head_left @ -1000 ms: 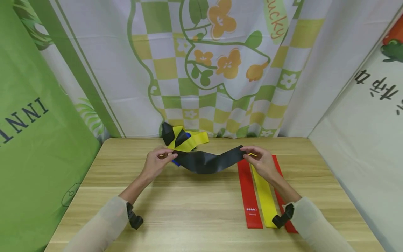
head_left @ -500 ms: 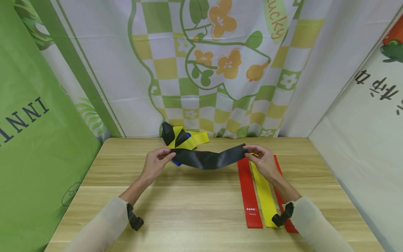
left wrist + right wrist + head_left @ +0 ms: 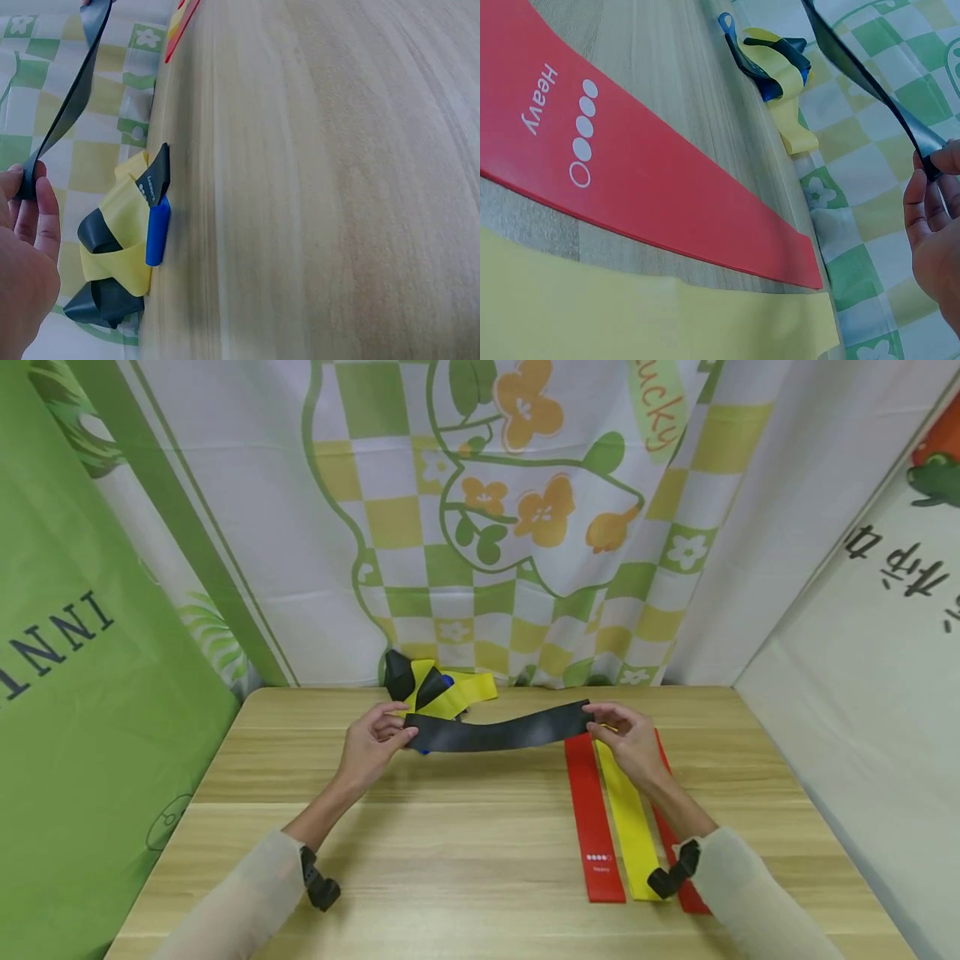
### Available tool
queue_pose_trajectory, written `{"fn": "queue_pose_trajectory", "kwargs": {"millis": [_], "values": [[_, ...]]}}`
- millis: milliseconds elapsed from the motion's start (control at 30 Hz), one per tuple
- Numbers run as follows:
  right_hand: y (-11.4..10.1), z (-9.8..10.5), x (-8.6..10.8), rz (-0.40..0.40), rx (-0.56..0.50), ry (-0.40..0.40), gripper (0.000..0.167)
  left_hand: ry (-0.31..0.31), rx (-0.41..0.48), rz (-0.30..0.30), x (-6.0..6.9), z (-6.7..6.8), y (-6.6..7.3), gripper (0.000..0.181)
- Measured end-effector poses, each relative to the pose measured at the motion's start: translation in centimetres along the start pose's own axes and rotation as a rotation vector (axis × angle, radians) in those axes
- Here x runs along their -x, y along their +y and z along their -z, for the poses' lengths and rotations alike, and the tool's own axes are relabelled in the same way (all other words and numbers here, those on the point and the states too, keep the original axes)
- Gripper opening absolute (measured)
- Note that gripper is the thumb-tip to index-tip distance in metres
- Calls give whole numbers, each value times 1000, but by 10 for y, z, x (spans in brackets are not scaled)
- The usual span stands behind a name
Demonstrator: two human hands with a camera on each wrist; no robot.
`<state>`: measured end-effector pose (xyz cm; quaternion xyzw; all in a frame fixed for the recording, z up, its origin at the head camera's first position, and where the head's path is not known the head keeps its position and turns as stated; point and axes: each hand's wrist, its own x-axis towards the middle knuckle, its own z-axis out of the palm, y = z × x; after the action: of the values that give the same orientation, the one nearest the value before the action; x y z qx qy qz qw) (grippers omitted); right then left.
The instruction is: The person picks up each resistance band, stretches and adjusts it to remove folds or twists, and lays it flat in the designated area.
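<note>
So left hand (image 3: 369, 747) and right hand (image 3: 627, 745), loosely curled, pinch the ends of a flat black rubbery band (image 3: 495, 737), well inside the pale wood-grain table's (image 3: 465, 860) side edges.

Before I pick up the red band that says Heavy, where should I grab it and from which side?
Maybe pinch the red band by its near short end, coming from the near side: it lies flat with bare table before that end, while the right hand and black band show close to the far end in the head view.
</note>
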<state>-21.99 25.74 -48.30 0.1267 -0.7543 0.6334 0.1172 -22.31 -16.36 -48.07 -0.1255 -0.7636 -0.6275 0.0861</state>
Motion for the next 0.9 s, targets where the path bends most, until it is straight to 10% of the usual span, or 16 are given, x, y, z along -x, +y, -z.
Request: {"fn": "queue_pose_trajectory", "kwargs": {"millis": [500, 900], "values": [[7, 1, -10, -22, 50, 23, 25, -183, -102, -50, 12, 3, -4, 16], [12, 1, -27, -37, 10, 52, 26, -276, -117, 106, 21, -7, 0, 14]]}}
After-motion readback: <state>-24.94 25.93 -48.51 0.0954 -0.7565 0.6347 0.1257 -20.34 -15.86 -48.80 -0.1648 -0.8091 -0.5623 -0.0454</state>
